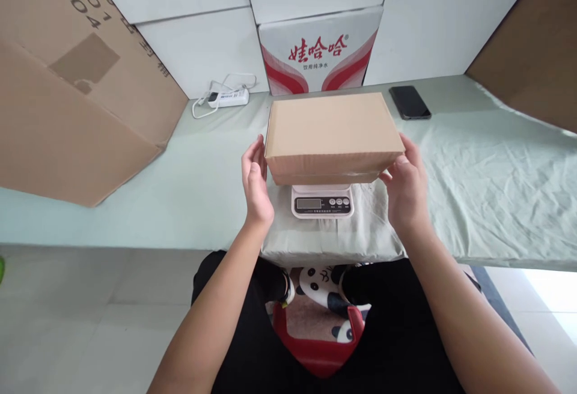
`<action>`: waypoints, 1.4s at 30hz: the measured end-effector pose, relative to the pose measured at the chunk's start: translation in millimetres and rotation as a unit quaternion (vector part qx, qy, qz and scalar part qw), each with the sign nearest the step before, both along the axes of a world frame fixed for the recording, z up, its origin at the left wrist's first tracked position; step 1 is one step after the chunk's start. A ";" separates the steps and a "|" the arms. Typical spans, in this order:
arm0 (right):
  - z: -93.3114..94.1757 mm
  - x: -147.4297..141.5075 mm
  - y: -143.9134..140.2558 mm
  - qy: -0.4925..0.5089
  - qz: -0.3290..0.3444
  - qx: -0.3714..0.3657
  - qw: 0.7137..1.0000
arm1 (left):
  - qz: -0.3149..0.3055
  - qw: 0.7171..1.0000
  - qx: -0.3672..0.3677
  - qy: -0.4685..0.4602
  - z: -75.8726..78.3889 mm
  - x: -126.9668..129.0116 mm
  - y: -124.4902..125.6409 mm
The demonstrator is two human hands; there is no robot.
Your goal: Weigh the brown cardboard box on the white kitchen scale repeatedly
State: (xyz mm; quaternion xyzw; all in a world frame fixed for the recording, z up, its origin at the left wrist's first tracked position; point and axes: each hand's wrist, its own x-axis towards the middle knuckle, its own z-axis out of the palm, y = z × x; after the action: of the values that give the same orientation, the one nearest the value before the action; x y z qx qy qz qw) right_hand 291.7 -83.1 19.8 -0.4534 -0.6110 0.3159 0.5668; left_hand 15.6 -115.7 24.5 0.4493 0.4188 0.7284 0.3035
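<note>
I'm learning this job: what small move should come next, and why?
Probably settle the box on the scale: it is right above it, with the left hand and right hand at its ends; contact with the scale is unclear.

Scale (323, 204) partly hidden beneath box (336, 127), button labels (339, 206) seemingly too small to read

There is 1 view, from the person's head. It looks forward and down, quite near to the left hand (256, 191) and right hand (408, 190), with the worktop (202, 202) across the middle.
</note>
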 end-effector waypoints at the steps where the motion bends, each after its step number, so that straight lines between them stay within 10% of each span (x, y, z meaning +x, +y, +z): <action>1: -0.4 1.5 1.2 0.010 0.004 -0.012 1.000 | -0.001 1.000 0.012 0.009 2.1 -1.0 -1.0; 8: 3.5 5.6 3.2 0.001 0.019 -0.038 0.999 | 0.026 0.995 0.056 0.083 19.6 -11.2 -8.8; 18: 1.4 -0.7 1.2 0.022 0.002 -0.047 0.999 | 0.005 0.999 0.003 0.037 -7.9 -7.4 8.3; 42: 0.9 -12.2 0.8 0.069 0.026 -0.034 0.997 | -0.009 0.998 -0.045 0.046 -15.8 5.0 4.8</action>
State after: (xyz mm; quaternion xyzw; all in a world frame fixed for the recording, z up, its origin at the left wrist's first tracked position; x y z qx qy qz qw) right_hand 279.5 -82.3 20.8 -0.4335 -0.5709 0.3819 0.5834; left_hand 20.6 -110.9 8.7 0.4721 0.4610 0.6846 0.3099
